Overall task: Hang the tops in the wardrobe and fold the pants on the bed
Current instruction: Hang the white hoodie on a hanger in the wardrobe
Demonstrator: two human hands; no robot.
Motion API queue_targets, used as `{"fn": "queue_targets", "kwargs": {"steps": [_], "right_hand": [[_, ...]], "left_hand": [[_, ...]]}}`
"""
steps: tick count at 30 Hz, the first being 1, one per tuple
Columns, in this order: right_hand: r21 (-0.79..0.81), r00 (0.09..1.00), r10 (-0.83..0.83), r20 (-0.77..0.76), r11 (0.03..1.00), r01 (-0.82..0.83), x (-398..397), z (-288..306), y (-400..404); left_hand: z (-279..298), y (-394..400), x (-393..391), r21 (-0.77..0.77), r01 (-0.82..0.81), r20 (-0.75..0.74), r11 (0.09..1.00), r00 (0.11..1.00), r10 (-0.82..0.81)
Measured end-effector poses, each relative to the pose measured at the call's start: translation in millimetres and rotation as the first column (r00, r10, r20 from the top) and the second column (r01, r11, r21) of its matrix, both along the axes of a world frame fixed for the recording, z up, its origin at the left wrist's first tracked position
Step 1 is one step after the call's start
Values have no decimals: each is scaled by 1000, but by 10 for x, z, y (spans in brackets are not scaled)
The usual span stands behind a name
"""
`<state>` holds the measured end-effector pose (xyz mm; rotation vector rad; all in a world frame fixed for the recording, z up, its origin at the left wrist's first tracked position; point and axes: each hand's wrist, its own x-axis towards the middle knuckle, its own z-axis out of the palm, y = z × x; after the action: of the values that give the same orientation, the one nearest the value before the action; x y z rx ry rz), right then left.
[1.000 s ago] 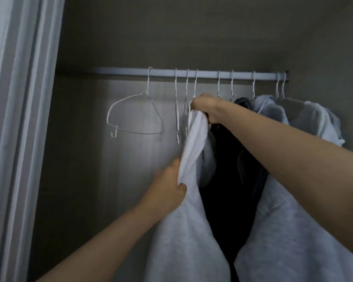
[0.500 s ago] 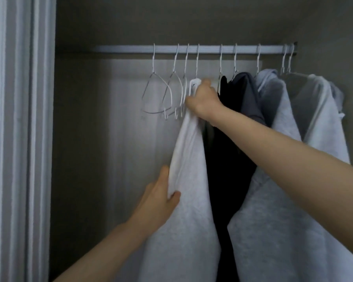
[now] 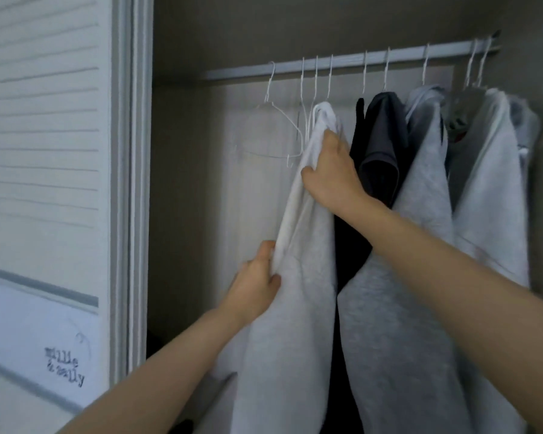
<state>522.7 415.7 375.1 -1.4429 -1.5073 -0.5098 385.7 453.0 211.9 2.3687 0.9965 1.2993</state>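
Wardrobe (image 3: 326, 23) open, dim inside, pale back panel. White slatted door (image 3: 41, 136) on the left, its frame running top to bottom; small dark printed lettering low on the panel below the slats (too blurry to read fully).

Row of tops hangs from the rail. Far right: pale grey sweatshirt (image 3: 489, 214), a darker grey garment partly under it. Next left: another grey sweatshirt (image 3: 420, 189), long, reaching the bottom of the view. Then a dark grey top (image 3: 383, 133) with a black piece just beside it, both bunched close.

Task item: light grey top (image 3: 295, 308), hanging left of the dark ones, white collar at its top edge, draped from a hanger near the middle of the rail. Its body falls straight down past the bottom edge.

White rail (image 3: 351, 59) runs across the upper wardrobe, slightly tilted in view, carrying many thin white wire hooks.

Right hand (image 3: 329, 170) reaches up, fingers curled onto the light grey top near its shoulder, gripping the fabric. Left hand (image 3: 254, 286) lower down, pinching the top's left edge between thumb and fingers.

Empty wire hanger (image 3: 273, 130) hangs left of the light grey top, with more bare hangers bunched just beside the collar.
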Motion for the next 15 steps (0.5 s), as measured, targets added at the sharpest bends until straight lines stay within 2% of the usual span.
{"fn": "queue_targets", "kwargs": {"steps": [6, 9, 12, 15], "right_hand": [[-140, 975, 194, -106, 968, -207, -14, -703, -561], [-202, 959, 231, -164, 944, -262, -77, -1034, -798], [-275, 921, 336, -198, 882, -382, -166, -1446, -1144], [-370, 861, 456, -223, 778, -508, -328, -1878, -1485]], "left_hand": [[-304, -652, -40, -146, -194, -31, 970, 981, 192], [-450, -913, -126, -199, -265, 31, 944, 961, 276], [-660, -1426, -279, -233, -348, 36, 908, 930, 365], [-929, -1979, -554, -176, -451, -64, 875, 892, 447]]}}
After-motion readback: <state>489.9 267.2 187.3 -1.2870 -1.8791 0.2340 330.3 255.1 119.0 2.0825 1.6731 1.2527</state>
